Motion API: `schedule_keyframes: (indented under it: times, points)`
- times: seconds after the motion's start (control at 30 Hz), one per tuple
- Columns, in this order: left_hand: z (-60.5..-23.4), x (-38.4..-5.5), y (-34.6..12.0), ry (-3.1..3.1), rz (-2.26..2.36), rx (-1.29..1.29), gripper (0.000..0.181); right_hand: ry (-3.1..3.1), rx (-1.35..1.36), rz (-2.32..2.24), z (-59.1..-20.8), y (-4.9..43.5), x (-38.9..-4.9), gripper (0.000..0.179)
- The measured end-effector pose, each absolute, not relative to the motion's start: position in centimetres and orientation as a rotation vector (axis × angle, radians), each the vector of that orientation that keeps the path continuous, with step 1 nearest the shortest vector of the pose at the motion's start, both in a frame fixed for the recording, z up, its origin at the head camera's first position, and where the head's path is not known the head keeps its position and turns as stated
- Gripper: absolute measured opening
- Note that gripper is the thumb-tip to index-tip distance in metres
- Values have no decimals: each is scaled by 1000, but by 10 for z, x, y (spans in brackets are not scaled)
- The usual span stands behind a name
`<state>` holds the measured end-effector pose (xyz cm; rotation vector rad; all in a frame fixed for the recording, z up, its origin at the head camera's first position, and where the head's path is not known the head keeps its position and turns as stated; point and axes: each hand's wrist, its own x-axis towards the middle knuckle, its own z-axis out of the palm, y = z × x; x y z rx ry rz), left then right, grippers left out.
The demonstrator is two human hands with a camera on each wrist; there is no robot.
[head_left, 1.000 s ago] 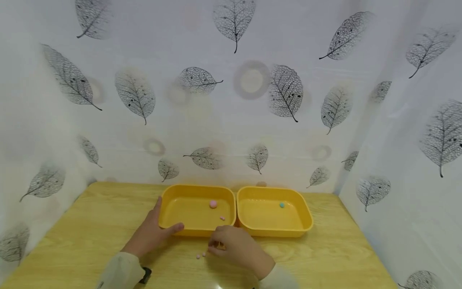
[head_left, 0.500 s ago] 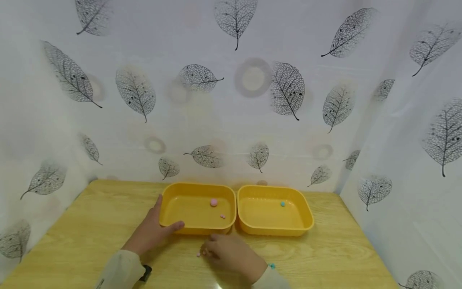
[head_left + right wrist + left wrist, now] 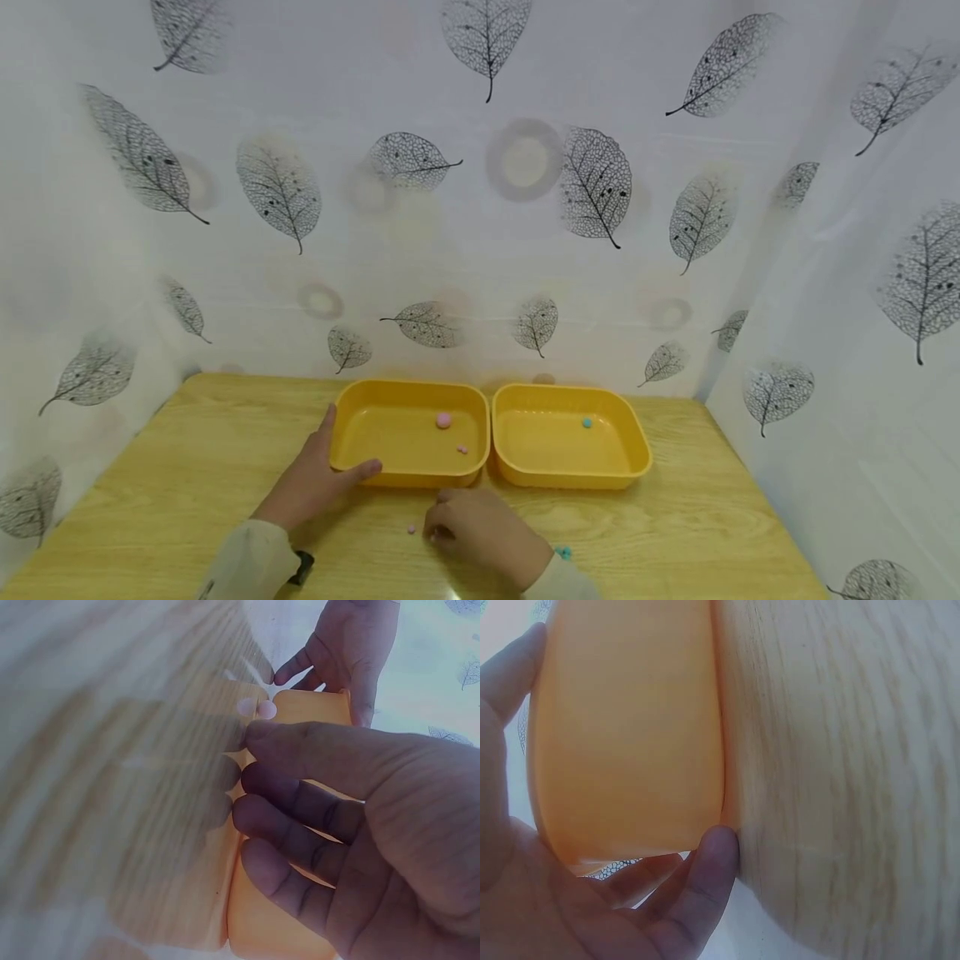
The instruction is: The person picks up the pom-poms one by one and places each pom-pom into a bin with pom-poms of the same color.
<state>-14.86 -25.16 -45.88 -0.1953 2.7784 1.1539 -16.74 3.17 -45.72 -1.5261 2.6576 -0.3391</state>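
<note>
Left hand (image 3: 311, 483) clamps left tray (image 3: 390, 443) by its left end; tray's long axis left-right.
Pink bead (image 3: 411, 529) sits on worktop (image 3: 660, 533), just left of right hand (image 3: 483, 529); its fingers curled, can't tell if holding.

Shallow, yellow and round-cornered: the left tray (image 3: 386, 442), set flat with its open side up, gripped at its left end by the left hand (image 3: 309, 482), thumb at the front rim. Inside, right of the middle, a smooth pink ball (image 3: 444, 421); nearer the front right corner, two much smaller pink beads (image 3: 462, 449), close together. Outside, a little way in front of the tray, a single loose pink pellet (image 3: 411, 530), tiny and round, near the loosely curled fingers of the right hand (image 3: 486, 527).
</note>
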Motion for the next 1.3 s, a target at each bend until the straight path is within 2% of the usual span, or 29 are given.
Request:
schedule_keyframes:
  times: [0.57, 1.3]
  points:
    - [-459, -150, -252, 2770, 1159, -189, 128, 2707, -1621, -251, -460, 30, -169, 4]
    - [-458, -148, -251, 2776, 1157, -190, 129, 2773, -1527, -455, -436, 38, -172, 5]
